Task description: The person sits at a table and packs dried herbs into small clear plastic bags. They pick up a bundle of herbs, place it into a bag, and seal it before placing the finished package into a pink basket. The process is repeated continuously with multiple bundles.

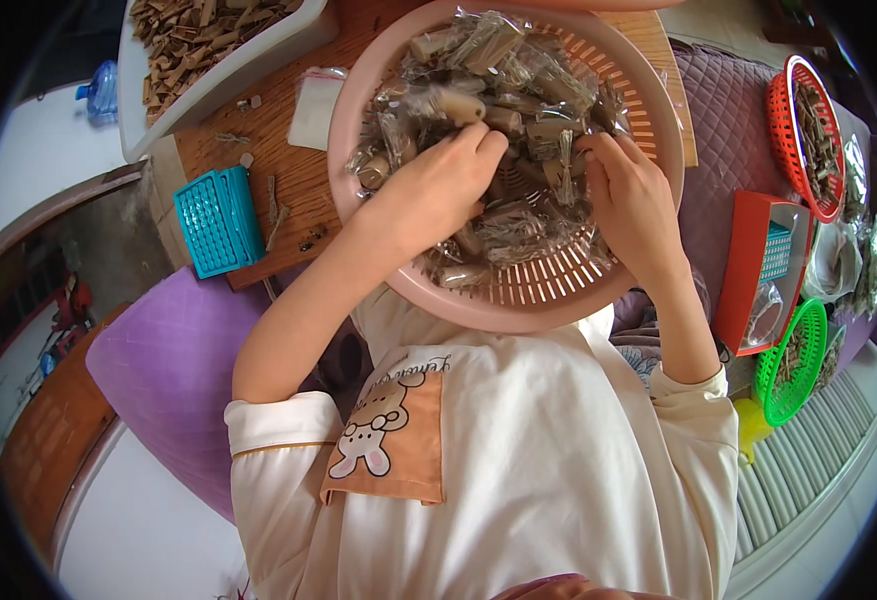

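Observation:
A pink slotted basket is tilted toward me at the table's near edge. It is heaped with small clear-plastic packets holding brownish-green pieces, some with twisted ends. My left hand reaches in, its fingers closed together against a slightly blurred wrapped packet. Over the basket's right side, my right hand has its fingers curled and thumb drawn in. Next to its fingertips lies a packet with a twisted cord-like strand. What the right fingertips grip, if anything, is hidden.
On the wooden table are a white tub of brown woody pieces, a teal basket and a plastic bag. At the right stand a red basket, an orange-red box and a green basket.

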A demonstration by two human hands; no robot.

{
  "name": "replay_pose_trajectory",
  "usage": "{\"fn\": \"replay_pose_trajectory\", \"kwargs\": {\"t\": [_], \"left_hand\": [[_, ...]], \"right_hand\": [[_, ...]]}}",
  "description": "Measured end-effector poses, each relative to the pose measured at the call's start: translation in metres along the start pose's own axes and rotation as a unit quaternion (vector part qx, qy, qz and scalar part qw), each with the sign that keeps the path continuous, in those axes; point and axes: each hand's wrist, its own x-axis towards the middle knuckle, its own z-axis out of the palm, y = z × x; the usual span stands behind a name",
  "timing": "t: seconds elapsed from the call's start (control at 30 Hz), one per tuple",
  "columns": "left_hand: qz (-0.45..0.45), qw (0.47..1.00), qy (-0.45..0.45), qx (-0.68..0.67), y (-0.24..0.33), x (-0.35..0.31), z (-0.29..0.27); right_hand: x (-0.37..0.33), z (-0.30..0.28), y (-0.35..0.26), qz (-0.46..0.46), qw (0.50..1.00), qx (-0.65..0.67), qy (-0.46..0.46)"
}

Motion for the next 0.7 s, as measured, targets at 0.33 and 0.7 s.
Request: {"fn": "replay_pose_trajectory", "kwargs": {"t": [0.33,0.7], "left_hand": [[0.024,0.995,-0.045,0.089,0.010,0.002,-0.019],[0.210,0.886,-0.056,0.410,-0.008,0.016,-0.001]], "right_hand": [[-0.002,0.007,0.004,-0.024,1.000,-0.011,0.016],[0.001,0.006,0.003,-0.016,0.999,0.028,0.031]]}}
